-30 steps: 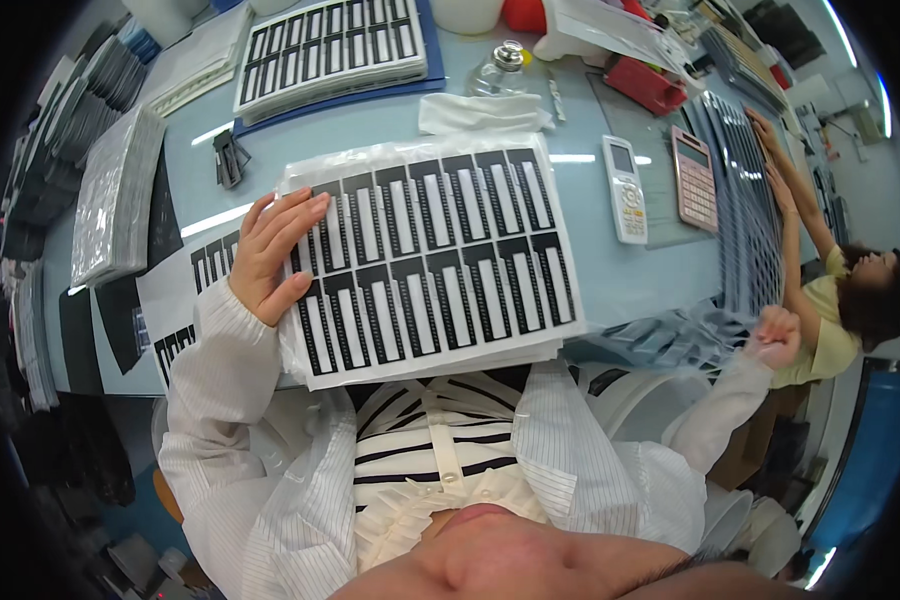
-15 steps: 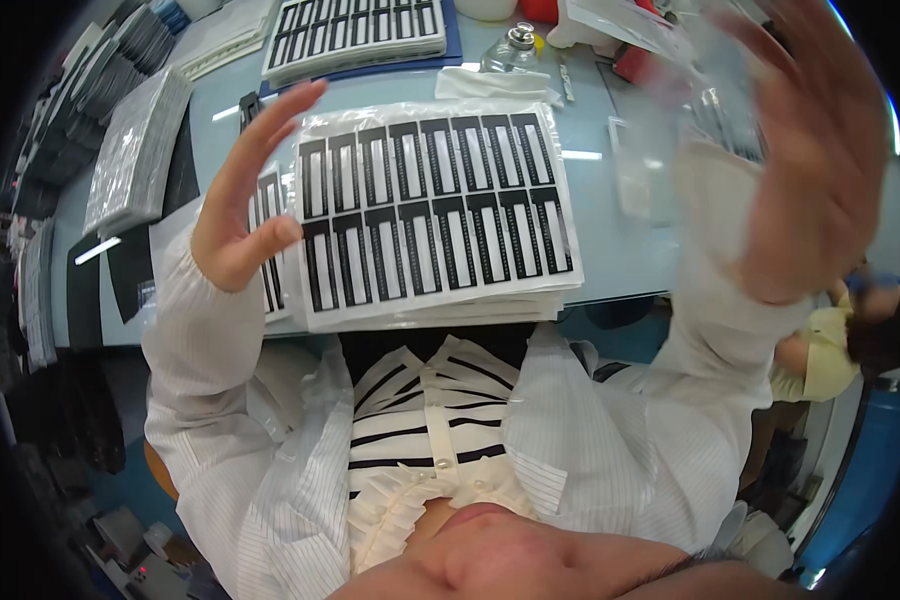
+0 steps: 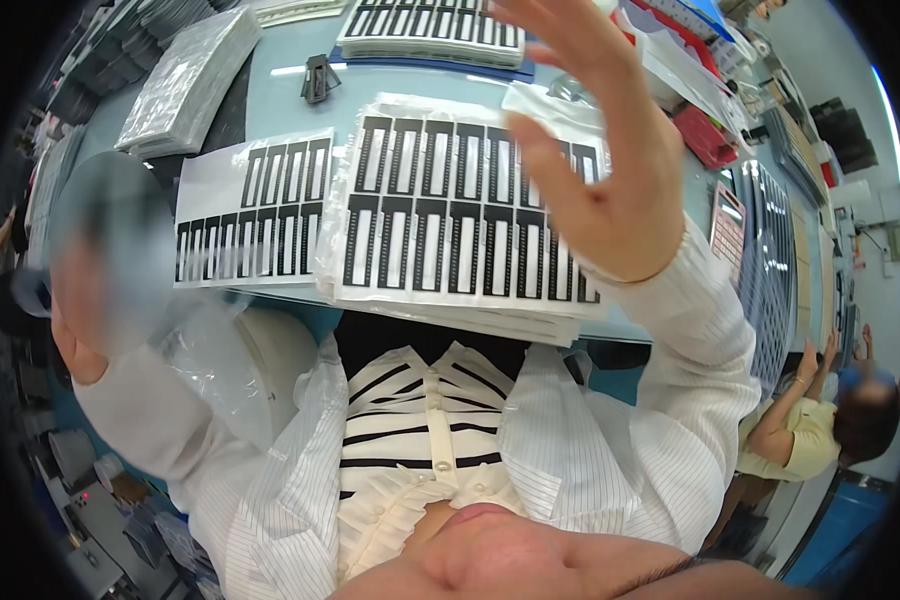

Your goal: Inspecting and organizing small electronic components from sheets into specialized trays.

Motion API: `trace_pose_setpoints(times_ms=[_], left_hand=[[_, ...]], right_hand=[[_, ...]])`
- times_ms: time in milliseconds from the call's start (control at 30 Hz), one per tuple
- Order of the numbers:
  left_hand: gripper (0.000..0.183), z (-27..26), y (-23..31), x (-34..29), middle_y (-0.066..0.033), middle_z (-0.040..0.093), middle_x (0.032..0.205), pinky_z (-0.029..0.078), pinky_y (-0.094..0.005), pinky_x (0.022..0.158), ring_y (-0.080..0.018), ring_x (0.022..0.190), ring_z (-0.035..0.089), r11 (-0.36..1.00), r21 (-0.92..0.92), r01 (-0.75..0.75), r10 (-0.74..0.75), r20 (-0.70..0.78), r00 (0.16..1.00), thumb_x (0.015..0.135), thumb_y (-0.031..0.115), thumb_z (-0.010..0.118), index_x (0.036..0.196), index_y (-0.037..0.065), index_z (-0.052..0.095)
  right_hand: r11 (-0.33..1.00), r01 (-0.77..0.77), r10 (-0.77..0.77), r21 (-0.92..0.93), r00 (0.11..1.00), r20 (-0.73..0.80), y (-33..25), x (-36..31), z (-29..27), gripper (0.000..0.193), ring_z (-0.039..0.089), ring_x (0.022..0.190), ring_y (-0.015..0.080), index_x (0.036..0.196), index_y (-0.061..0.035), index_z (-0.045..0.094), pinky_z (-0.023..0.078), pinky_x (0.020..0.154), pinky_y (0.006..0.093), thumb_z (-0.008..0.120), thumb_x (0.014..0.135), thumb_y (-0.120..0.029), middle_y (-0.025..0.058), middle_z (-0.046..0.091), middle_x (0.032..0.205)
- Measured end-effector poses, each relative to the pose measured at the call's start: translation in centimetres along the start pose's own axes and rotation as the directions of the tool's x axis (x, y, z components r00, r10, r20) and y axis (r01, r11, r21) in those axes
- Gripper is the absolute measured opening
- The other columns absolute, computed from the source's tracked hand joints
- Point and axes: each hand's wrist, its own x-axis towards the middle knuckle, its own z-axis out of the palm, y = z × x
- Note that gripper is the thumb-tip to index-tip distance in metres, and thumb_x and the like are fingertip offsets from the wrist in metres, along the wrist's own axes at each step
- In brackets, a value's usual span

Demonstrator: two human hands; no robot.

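A stack of white sheets printed with rows of black frames lies in front of me at the table's near edge. Over its right side hovers my right hand, fingers spread and thumb apart, with nothing in it; it hides part of the top sheet. My left hand is out at the far left, off the table edge. A blurred oval patch covers most of its fingers, so I cannot see whether it holds anything. Left of the stack lies another sheet with black frames, its upper left corner bare white.
A small black clip-like piece lies behind the sheets. Further back are another sheet stack and a plastic-wrapped pile. To the right sit a pink calculator and a red box. A person in yellow is at right.
My left hand has left the stack's left edge and swung out left. My right hand has come in over the stack's right side. The view has shifted, uncovering the left sheet.
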Motion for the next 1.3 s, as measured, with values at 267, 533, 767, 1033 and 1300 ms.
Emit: trace_pose_setpoints(times_ms=[267,533,767,1033,1300], left_hand=[[0.092,-14.6,-30.6,-24.1,-0.0179,0.039,0.141,0.042,-0.0357,0.095,-0.0255,0.123,0.046,0.399,0.417,0.817,-0.772,-0.329,0.545,0.072,0.032,0.080,0.144,0.010,0.027],[0.041,-9.0,-28.5,-18.5,-0.0099,0.066,0.092,0.048,-0.0284,0.071,-0.0158,0.080,0.062,0.407,0.476,0.780,-0.789,-0.247,0.563,0.077,0.031,0.075,0.104,0.003,0.064],[0.005,9.3,-6.3,2.2,-0.0067,0.055,0.068,0.040,-0.0247,0.057,-0.0128,0.061,0.051,0.992,0.114,-0.050,0.029,0.181,0.983,0.083,0.001,0.060,0.079,-0.003,0.059],[0.032,24.5,0.4,10.0,-0.0040,0.051,0.058,0.035,-0.0274,0.051,-0.0097,0.054,0.043,0.992,-0.044,0.116,-0.063,0.631,0.773,0.088,0.024,0.060,0.072,-0.005,0.059],[0.035,24.4,0.1,11.5,-0.0045,0.053,0.055,0.035,-0.0262,0.049,-0.0086,0.051,0.044,0.976,-0.112,0.187,-0.042,0.744,0.666,0.087,0.020,0.063,0.063,-0.006,0.057]], right_hand=[[0.763,-0.624,0.637,-0.168,0.770,0.035,6.8,-9.5,-5.6,0.029,0.062,0.080,0.0139,0.103,0.0013,0.061,0.048,0.068,0.0245,0.069,0.077,-0.008,0.0094,0.066,0.091],[0.452,-0.892,0.869,-0.023,0.434,0.237,7.1,-13.6,-6.3,0.018,0.051,0.053,0.0042,0.077,-0.0012,0.060,0.041,0.047,0.0181,0.074,0.076,-0.012,0.0012,0.060,0.065],[0.202,-0.968,0.927,0.151,0.239,0.289,6.6,-13.5,-6.0,0.017,0.054,0.047,0.0074,0.078,-0.0007,0.058,0.040,0.041,0.0174,0.071,0.079,-0.011,0.0022,0.059,0.064],[0.061,-0.942,0.892,0.331,0.200,0.405,7.5,-14.2,-5.9,0.022,0.056,0.046,0.0091,0.087,0.0006,0.054,0.042,0.040,0.0182,0.072,0.078,-0.006,0.0064,0.062,0.063],[0.005,-0.962,0.887,0.272,0.130,0.442,7.9,-13.6,-6.4,0.020,0.057,0.047,0.0097,0.085,0.0005,0.055,0.042,0.040,0.0190,0.072,0.078,-0.006,0.0064,0.062,0.063]])
